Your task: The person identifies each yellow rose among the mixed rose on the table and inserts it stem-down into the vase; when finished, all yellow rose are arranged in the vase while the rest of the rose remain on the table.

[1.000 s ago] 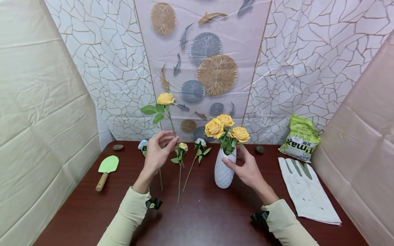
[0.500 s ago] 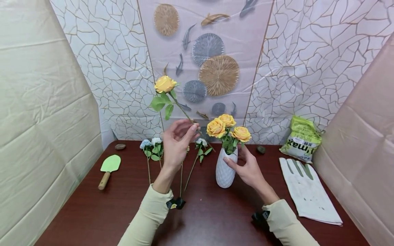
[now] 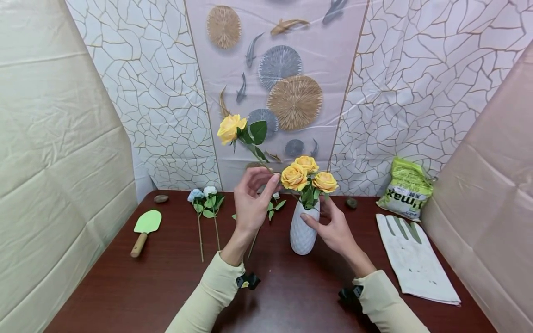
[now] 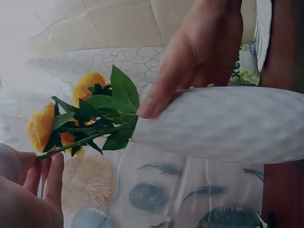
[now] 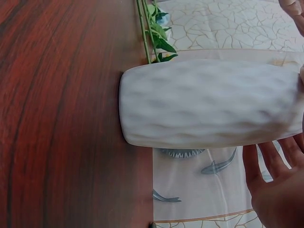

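In the head view my left hand (image 3: pixel 253 203) pinches the stem of a yellow rose (image 3: pixel 231 129), its bloom tilted up and leftward. The left wrist view has this stem (image 4: pixel 76 144) running to the vase mouth; leaves there hide its lower end. A white textured vase (image 3: pixel 303 235) stands upright on the table, bearing three yellow roses (image 3: pixel 294 177). Near its neck, my right hand (image 3: pixel 335 226) grips it, thumb at the front. The right wrist view shows the vase's base (image 5: pixel 142 104) resting on the tabletop.
A blue flower (image 3: pixel 195 195) and a white flower (image 3: pixel 210 190) lie left of centre; others are partly behind my left hand. A green trowel (image 3: pixel 147 222) lies at left. Stones (image 3: pixel 161 199) sit toward the back. At right are a green bag (image 3: pixel 405 187) and white gloves (image 3: pixel 416 259).
My left hand has moved right toward the vase with the yellow rose, whose stem has tipped from nearly upright to slanting. The right hand keeps its grip on the vase, which stays in place.
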Tool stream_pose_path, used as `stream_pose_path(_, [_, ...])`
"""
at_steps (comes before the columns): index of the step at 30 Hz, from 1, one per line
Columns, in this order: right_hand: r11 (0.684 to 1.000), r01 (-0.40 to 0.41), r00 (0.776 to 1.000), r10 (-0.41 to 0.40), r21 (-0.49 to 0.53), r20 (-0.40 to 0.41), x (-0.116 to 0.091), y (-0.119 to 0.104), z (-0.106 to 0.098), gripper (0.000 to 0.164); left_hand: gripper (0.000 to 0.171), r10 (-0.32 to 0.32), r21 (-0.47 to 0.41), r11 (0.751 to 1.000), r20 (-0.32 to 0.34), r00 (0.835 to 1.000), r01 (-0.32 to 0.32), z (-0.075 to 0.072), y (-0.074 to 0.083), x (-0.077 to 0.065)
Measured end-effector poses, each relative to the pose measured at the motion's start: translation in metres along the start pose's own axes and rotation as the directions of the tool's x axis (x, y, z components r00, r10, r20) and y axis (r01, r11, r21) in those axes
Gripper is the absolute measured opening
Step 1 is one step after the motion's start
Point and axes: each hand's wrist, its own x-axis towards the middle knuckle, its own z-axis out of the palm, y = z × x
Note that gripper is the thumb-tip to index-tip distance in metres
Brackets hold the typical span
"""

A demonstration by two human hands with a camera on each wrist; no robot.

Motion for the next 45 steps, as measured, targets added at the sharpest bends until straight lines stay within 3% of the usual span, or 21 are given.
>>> stream_pose_path(5, [1.0, -0.008, 1.0, 0.008, -0.008, 0.0, 0.0, 0.0, 0.001, 0.055, 0.021, 0.004, 0.027, 1.0, 0.027, 1.0, -0.005, -0.003, -0.004, -0.002])
stream_pose_path(10, [1.0, -0.006, 1.0, 0.006, -0.006, -0.001, -0.001, -0.001, 0.001, 0.057, 0.019, 0.031, 0.11, 0.993, 0.124, 0.992, -0.044, -0.01, -0.015, -0.005])
stream_pose_path(14, [1.0, 0.0, 1.0, 0.001, -0.018, 0.005, -0.002, 0.002, 0.002, 0.058, 0.019, 0.039, 0.168, 0.982, 0.251, 0.967, -0.083, -0.019, -0.024, -0.009])
stream_pose_path(19, [1.0, 0.002, 1.0, -0.002, -0.009, 0.005, 0.001, 0.025, 0.007, 0.06, 0.016, -0.018, 0.145, 0.989, 0.354, 0.935, -0.036, -0.024, -0.02, -0.01])
stream_pose_path(21, [1.0, -0.001, 1.0, 0.001, 0.0, 0.002, 0.004, 0.031, 0.008, 0.061, 0.015, -0.033, 0.151, 0.988, 0.354, 0.935, -0.023, -0.023, -0.018, -0.009])
stream_pose_path(28, [1.0, -0.01, 1.0, 0.01, -0.021, 0.008, 0.001, -0.004, 0.003, 0.059, 0.014, -0.07, 0.27, 0.963, 0.302, 0.951, -0.015, -0.013, -0.017, -0.012])
stream_pose_path(36, [1.0, -0.02, 1.0, 0.02, -0.02, -0.002, 0.0, -0.001, 0.002, 0.055, 0.009, -0.079, 0.382, 0.924, 0.203, 0.976, -0.005, 0.004, -0.019, -0.019])
stream_pose_path(40, [1.0, -0.011, 1.0, 0.011, -0.007, -0.006, 0.0, 0.0, 0.002, 0.052, 0.006, -0.069, 0.411, 0.911, 0.203, 0.977, -0.021, 0.01, -0.023, -0.023])
stream_pose_path(45, [1.0, -0.006, 1.0, 0.006, 0.007, -0.002, 0.0, 0.0, 0.002, 0.052, 0.009, -0.113, 0.444, 0.896, 0.216, 0.97, 0.005, 0.014, -0.026, -0.027])
